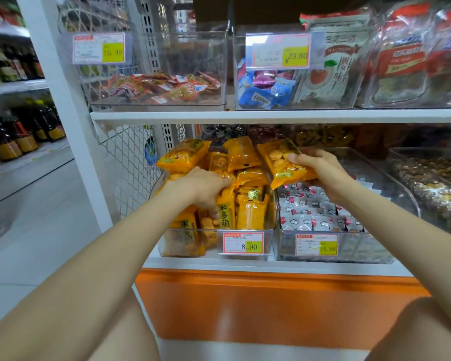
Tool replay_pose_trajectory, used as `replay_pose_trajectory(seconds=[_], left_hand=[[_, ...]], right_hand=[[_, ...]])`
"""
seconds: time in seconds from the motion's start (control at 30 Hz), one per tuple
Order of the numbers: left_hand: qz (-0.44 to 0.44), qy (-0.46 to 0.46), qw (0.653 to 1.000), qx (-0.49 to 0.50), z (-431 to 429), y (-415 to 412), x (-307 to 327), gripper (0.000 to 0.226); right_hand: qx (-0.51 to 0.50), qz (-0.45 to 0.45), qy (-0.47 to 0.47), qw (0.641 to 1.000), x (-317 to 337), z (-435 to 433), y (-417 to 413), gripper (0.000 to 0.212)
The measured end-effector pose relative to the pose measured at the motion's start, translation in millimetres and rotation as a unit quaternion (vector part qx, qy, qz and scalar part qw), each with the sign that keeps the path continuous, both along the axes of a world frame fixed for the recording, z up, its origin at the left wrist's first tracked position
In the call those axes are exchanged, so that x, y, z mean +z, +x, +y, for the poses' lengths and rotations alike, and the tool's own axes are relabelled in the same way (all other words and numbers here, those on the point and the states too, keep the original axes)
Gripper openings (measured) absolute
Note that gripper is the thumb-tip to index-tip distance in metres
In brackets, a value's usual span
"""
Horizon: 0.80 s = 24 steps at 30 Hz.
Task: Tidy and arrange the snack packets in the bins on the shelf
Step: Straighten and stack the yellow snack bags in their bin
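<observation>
Snack packets [250, 212]: yellow, crammed in clear bin [167, 243].
Left hand [203, 188]: we grip those packets inside bin.
Right hand [320, 170]: clutches lifted packet [281, 162] above bin.

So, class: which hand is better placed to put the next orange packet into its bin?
Right. The right hand holds an orange packet just above the bin; the left hand is down inside it, gripping packets there.
</observation>
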<state>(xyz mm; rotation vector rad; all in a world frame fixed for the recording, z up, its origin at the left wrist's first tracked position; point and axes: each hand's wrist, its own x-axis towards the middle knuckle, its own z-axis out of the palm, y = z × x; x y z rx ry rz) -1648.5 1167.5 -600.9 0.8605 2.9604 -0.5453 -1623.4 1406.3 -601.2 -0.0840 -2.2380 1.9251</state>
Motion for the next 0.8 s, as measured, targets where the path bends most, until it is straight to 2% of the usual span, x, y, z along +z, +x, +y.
replay_pose_trajectory(seconds=[0.27,0.4,0.47,0.57,0.63,0.7,0.73,0.8], left_hand=[[0.014,-0.022,1.000,0.014,19,5,-11,0.080],[-0.031,0.155,0.987,-0.021,23,5,-16,0.067],[-0.033,0.196,0.979,-0.035,31,4,-20,0.063],[-0.042,0.128,0.991,-0.027,42,-1,-27,0.072],[-0.057,0.127,0.990,-0.011,42,-7,-31,0.073],[-0.082,0.229,0.970,0.004,39,-12,-29,0.065],[-0.096,0.309,0.946,0.019,37,-13,-24,0.057],[-0.114,0.489,0.862,0.071,32,-13,-10,0.036]], right_hand=[[-0.008,0.019,0.005,1.000,8,4,10,0.041],[-0.011,0.023,-0.003,1.000,11,4,12,0.041],[-0.011,0.021,-0.005,1.000,11,4,11,0.041],[0.003,0.013,-0.003,1.000,7,3,7,0.042],[0.019,0.003,0.003,1.000,6,3,4,0.042],[0.040,-0.003,0.012,0.999,5,4,1,0.043],[0.051,0.000,0.017,0.999,6,5,0,0.043],[0.077,0.010,0.021,0.997,7,7,0,0.040]])
